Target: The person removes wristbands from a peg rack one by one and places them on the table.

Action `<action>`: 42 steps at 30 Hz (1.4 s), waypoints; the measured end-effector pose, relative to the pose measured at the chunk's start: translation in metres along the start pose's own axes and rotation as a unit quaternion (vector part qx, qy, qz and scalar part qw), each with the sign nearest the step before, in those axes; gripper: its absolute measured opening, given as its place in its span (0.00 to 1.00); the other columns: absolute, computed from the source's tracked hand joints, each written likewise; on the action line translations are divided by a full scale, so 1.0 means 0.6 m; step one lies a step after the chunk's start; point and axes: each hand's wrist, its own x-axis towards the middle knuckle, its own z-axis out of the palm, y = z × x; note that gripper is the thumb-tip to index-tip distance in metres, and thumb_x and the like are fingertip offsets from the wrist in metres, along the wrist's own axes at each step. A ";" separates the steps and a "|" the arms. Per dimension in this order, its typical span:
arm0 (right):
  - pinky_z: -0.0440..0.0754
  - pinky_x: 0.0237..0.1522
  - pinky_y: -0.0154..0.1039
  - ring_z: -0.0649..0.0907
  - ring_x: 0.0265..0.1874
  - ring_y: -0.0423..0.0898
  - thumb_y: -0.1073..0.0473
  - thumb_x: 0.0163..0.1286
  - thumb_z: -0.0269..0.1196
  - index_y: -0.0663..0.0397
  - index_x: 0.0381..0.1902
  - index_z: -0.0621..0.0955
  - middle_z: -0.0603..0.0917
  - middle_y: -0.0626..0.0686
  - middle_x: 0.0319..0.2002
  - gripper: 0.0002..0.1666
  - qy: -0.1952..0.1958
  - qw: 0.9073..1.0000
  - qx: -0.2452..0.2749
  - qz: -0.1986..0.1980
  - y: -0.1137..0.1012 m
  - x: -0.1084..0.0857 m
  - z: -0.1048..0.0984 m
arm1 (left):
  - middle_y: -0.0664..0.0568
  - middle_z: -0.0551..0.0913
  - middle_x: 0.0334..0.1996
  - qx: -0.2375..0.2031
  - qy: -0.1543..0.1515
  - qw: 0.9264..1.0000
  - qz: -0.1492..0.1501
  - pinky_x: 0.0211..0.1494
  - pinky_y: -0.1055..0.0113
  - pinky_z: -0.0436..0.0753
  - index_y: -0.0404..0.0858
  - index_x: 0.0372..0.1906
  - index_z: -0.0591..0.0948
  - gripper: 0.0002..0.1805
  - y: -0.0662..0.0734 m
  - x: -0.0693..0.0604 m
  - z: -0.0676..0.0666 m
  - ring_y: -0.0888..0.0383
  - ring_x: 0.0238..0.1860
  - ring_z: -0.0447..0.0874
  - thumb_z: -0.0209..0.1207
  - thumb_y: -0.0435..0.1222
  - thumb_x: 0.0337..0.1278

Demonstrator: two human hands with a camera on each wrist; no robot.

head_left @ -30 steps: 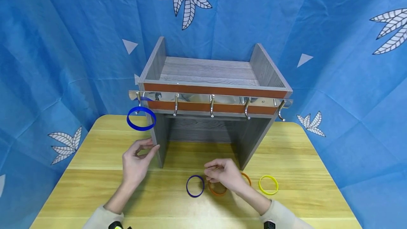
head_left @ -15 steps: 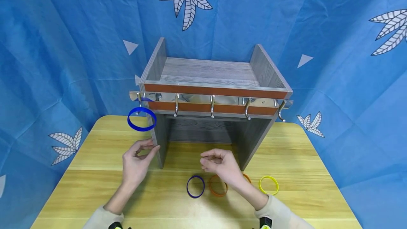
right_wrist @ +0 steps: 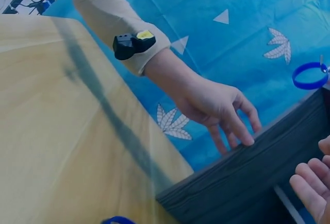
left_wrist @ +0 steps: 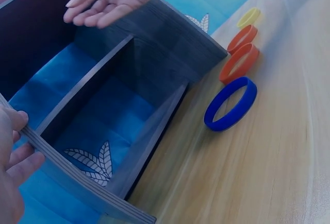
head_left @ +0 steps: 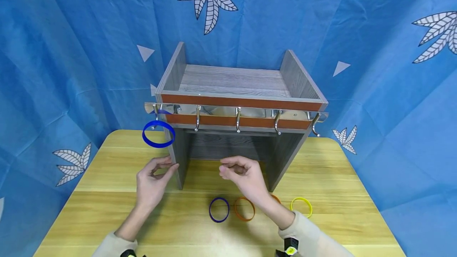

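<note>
A grey wood-grain shelf stands on the table, a metal hook rail across its front. My left hand pinches the front edge of its left side panel between thumb and fingers. A blue silicone wristband hangs from the leftmost hook, above that hand. My right hand hovers before the shelf's lower opening, holding nothing; its fingers are loosely bent, palm showing in the left wrist view. Below it lie a dark blue wristband and an orange wristband. The right forearm partly covers a second orange wristband.
A yellow wristband lies right of the right forearm, which overlaps its lower edge. The other hooks along the rail carry nothing. Blue patterned cloth hangs behind the wooden table.
My right hand has risen and moved slightly left, away from the orange wristbands, uncovering the nearer one. The left hand stays at the shelf's side panel.
</note>
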 end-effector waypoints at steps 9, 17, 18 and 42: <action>0.95 0.43 0.38 0.91 0.36 0.39 0.70 0.71 0.68 0.73 0.50 0.85 0.87 0.71 0.40 0.12 0.021 0.996 0.036 -0.077 -0.015 0.022 0.024 | 0.63 0.89 0.37 0.004 0.001 1.000 0.002 0.35 0.80 0.90 0.34 0.42 0.89 0.12 -0.001 0.000 -0.001 0.76 0.37 0.87 0.74 0.21 0.52; 0.95 0.44 0.36 0.91 0.38 0.36 0.68 0.71 0.68 0.75 0.50 0.84 0.87 0.73 0.40 0.14 0.017 0.991 0.063 -0.113 -0.025 0.043 0.044 | 0.69 0.88 0.37 -0.001 0.001 1.000 -0.001 0.35 0.81 0.89 0.34 0.42 0.89 0.12 0.001 0.000 0.000 0.77 0.37 0.87 0.74 0.21 0.53; 0.95 0.44 0.35 0.91 0.38 0.35 0.68 0.71 0.69 0.75 0.50 0.84 0.87 0.74 0.40 0.15 0.014 0.991 0.065 -0.118 -0.026 0.045 0.047 | 0.68 0.88 0.37 -0.001 0.001 1.000 -0.001 0.35 0.80 0.89 0.34 0.42 0.89 0.12 0.001 0.000 0.000 0.76 0.37 0.87 0.74 0.21 0.52; 0.95 0.46 0.41 0.90 0.39 0.32 0.72 0.71 0.66 0.77 0.52 0.83 0.83 0.79 0.44 0.14 -0.036 0.990 0.087 -0.106 -0.071 0.092 0.101 | 0.62 0.89 0.37 0.018 0.001 1.000 -0.005 0.35 0.81 0.89 0.34 0.42 0.89 0.11 0.002 0.001 0.000 0.77 0.38 0.87 0.74 0.22 0.53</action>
